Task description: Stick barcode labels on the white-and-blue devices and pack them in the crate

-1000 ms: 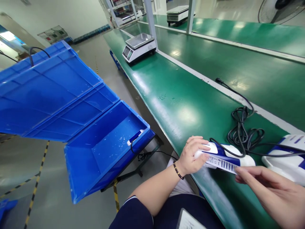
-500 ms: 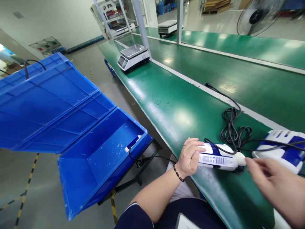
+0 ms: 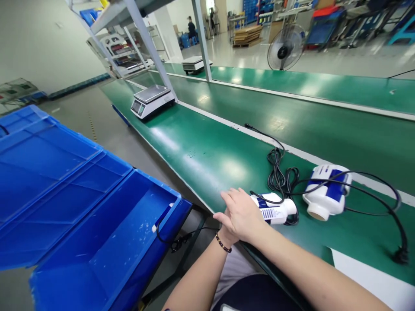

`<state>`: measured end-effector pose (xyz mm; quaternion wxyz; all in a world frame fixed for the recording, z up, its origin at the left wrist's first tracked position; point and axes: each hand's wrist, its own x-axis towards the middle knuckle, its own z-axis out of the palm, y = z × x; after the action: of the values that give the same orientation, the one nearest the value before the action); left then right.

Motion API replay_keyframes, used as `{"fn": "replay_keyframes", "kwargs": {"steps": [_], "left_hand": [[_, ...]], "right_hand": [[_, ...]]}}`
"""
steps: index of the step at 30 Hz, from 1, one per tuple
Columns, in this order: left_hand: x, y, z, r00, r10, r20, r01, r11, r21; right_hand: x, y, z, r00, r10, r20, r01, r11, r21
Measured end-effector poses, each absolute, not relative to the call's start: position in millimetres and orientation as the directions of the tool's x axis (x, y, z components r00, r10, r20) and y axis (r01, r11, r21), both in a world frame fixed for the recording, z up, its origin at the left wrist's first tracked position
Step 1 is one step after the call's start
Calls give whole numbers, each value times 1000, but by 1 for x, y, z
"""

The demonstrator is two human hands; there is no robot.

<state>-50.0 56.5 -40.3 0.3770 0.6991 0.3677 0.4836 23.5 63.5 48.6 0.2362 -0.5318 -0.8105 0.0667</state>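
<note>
Head: hands overlap beside device (white-blue).

Factory assembly floor: long green conveyor benches, weighing scales, blue crates, floor fan.

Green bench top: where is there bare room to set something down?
Bare: the long stretch of green bench top between the grey weighing scale and the tangled black cord, and the far green lane beyond the pale dividing strip. Crowded: by the right hand, where the small white-and-blue plastic device, a bigger white-and-blue unit and that cord lie.
</note>
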Motion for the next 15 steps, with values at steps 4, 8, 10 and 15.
{"fn": "replay_keyframes", "kwargs": {"steps": [4, 8, 10, 15], "left_hand": [[-62, 58, -30, 293, 810, 509, 105, -556, 825], [-59, 58, -21, 314, 761, 567, 88, -618, 781], [-56, 58, -18, 299, 772, 561, 89, -608, 789], [-56, 62, -17, 281, 795, 538, 131, -587, 799]], "right_hand": [[56, 55, 49, -351, 896, 272, 857, 425, -293], [94, 50, 43, -459, 840, 288, 800, 532, -277], [117, 52, 38, -436, 862, 258, 784, 505, -361], [160, 64, 27, -141, 988, 63, 653, 141, -744]]}}
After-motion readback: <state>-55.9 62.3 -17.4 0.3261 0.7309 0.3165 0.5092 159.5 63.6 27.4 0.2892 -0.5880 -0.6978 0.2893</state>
